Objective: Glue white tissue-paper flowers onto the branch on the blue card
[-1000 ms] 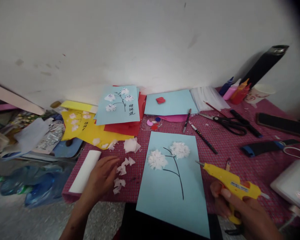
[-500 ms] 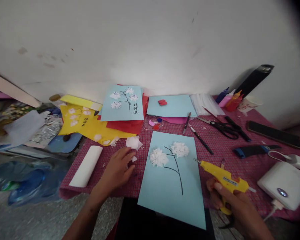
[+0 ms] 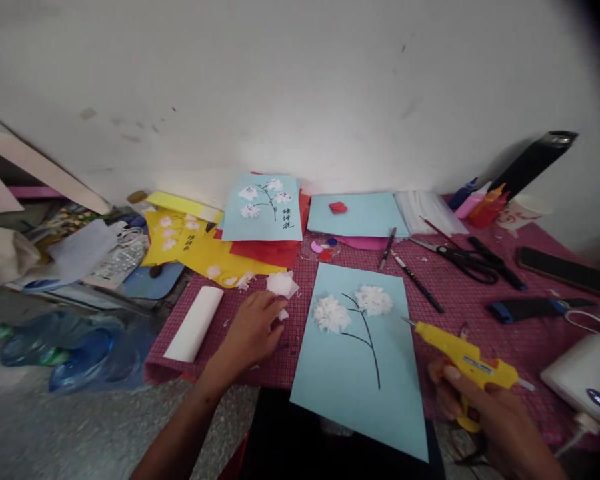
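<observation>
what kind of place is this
Probably a small craft corner at someone's table: a yellow glue gun, black scissors and a blue card with white paper flowers.

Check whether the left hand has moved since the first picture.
Yes. Judged against the white roll, the left hand has moved right, away from the roll and closer to the blue sheet.

Left hand [image 3: 254, 328]: bare | Left forearm [image 3: 187, 427]: bare, one small spot near the wrist | Right hand [image 3: 485, 400]: bare | Lap: plain black clothing [image 3: 290, 440], details lost in shadow
</observation>
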The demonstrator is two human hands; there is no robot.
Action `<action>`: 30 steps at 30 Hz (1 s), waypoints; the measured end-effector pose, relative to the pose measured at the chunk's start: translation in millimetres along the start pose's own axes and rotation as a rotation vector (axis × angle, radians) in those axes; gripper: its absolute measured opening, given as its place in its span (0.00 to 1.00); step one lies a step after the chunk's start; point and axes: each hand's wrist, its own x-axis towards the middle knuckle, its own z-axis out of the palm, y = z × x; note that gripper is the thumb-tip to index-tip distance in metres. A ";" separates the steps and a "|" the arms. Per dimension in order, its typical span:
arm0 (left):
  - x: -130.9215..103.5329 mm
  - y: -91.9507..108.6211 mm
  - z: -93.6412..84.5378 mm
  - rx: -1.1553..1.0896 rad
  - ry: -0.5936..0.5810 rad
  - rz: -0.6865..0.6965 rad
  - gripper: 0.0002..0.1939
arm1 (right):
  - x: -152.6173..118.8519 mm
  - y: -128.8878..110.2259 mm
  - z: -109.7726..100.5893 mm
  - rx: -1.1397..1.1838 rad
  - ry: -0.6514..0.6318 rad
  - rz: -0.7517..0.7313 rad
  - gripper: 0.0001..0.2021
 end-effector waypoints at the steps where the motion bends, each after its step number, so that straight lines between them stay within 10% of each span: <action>1: 3.8 1.5 0.0 0.016 -0.010 -0.007 0.20 | 0.9 1.3 -1.3 0.000 -0.006 0.001 0.17; 5: 15.7 -0.3 3.3 0.036 -0.052 -0.021 0.06 | 2.9 5.0 -4.7 0.002 -0.007 -0.003 0.18; 15: 20.4 -17.7 -6.7 -0.353 0.034 -0.196 0.07 | 3.1 6.0 -2.5 -0.007 -0.010 -0.028 0.18; 30: 13.8 -7.1 2.0 0.040 0.010 -0.065 0.07 | 0.9 4.5 -0.6 -0.008 -0.015 -0.034 0.18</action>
